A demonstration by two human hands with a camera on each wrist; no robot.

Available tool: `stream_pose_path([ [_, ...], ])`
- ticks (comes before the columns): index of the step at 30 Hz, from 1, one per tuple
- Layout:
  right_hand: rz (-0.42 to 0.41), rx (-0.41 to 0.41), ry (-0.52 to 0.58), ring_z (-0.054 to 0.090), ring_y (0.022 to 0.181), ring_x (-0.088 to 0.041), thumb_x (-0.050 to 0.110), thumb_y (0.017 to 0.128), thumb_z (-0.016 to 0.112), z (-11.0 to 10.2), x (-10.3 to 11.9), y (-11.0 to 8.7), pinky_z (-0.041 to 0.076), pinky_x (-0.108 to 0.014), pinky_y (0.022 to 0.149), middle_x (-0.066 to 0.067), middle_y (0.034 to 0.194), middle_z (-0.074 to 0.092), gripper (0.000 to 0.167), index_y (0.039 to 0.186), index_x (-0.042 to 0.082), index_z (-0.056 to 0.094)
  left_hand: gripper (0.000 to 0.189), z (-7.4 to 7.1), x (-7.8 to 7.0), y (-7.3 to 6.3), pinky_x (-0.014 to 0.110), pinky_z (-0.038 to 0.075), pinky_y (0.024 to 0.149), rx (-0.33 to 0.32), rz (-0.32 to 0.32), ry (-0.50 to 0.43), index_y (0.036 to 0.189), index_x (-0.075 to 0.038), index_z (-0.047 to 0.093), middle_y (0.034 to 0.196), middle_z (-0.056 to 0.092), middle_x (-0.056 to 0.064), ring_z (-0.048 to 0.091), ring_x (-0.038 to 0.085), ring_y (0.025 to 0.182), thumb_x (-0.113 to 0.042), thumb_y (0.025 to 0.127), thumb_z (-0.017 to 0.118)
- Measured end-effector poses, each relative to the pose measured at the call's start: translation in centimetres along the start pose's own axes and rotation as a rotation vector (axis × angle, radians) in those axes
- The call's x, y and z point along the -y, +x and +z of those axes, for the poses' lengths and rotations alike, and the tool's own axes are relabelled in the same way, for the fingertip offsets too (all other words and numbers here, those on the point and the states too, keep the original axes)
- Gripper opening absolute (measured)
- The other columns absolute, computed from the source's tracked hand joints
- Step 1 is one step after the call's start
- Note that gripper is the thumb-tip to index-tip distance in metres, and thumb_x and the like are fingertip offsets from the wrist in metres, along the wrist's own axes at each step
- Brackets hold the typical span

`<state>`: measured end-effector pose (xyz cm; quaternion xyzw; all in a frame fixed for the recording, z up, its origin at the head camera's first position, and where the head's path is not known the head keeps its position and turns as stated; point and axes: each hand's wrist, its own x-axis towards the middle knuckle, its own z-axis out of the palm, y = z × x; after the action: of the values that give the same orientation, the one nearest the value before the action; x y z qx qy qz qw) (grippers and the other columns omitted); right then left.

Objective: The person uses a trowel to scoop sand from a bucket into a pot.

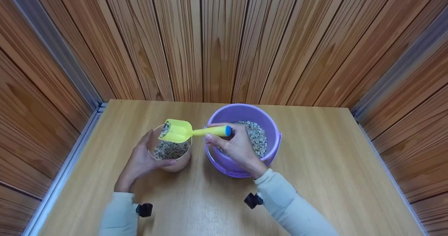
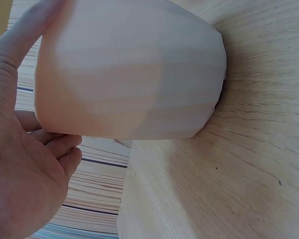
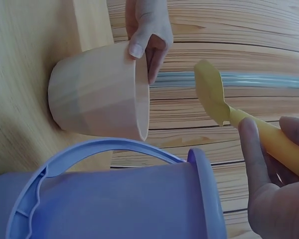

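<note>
A yellow toy shovel (image 1: 178, 131) with a blue handle end is gripped by my right hand (image 1: 236, 147), its blade over the pot's opening. Some gravel (image 1: 166, 128) lies at the blade's tip. My left hand (image 1: 145, 159) holds the peach-coloured pot (image 1: 180, 163) by its rim and side, thumb at the front. Inside the pot is gray speckled gravel (image 1: 169, 150). In the left wrist view the pot (image 2: 129, 74) stands on the wooden table, fingers around its upper part. The right wrist view shows the shovel (image 3: 212, 92) raised above the rim level of the pot (image 3: 97, 92).
A purple bucket (image 1: 241, 107) with more gravel (image 1: 258, 138) stands right of the pot, partly under my right hand. Its handle (image 3: 99, 145) hangs down at the side. Wood-grain panels (image 1: 224, 43) enclose the table (image 1: 315, 180) at the back and both sides.
</note>
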<state>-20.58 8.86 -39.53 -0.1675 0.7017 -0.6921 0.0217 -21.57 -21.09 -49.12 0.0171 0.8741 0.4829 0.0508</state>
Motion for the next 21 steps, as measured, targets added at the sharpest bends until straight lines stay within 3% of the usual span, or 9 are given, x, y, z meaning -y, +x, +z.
stream_pose_path([
  [6, -0.043, 0.007, -0.119, 0.073, 0.078, -0.020, 0.004, 0.088, 0.078, 0.6, -0.2, 0.5, 0.062, -0.033, 0.074, -0.011, 0.089, 0.075, 0.027, 0.113, -0.005, 0.073, 0.141, 0.0, 0.1, 0.0, 0.059, 0.019, 0.121, -0.002, 0.015, -0.010, 0.161, 0.000, 0.008, 0.165, 0.015, 0.025, 0.016, 0.043, 0.151, -0.050, 0.063, 0.095],
  [13, -0.024, -0.013, -0.176, 0.074, 0.080, -0.019, 0.008, 0.088, 0.080, 1.1, -0.4, 0.6, 0.062, -0.033, 0.075, -0.008, 0.092, 0.075, 0.027, 0.113, 0.000, 0.075, 0.137, 0.2, 0.3, 0.1, 0.059, 0.021, 0.120, -0.011, 0.073, -0.041, 0.161, 0.002, 0.012, 0.164, 0.019, 0.025, 0.020, 0.042, 0.150, -0.042, 0.063, 0.098],
  [21, -0.024, -0.012, -0.199, 0.072, 0.076, -0.017, 0.017, 0.088, 0.082, 1.7, -0.2, 0.6, 0.062, -0.033, 0.074, -0.004, 0.085, 0.075, 0.027, 0.110, 0.003, 0.076, 0.138, 0.2, 0.3, 0.1, 0.058, 0.022, 0.120, -0.012, 0.067, -0.033, 0.161, 0.002, 0.010, 0.164, 0.018, 0.025, 0.020, 0.043, 0.150, -0.044, 0.063, 0.097],
])
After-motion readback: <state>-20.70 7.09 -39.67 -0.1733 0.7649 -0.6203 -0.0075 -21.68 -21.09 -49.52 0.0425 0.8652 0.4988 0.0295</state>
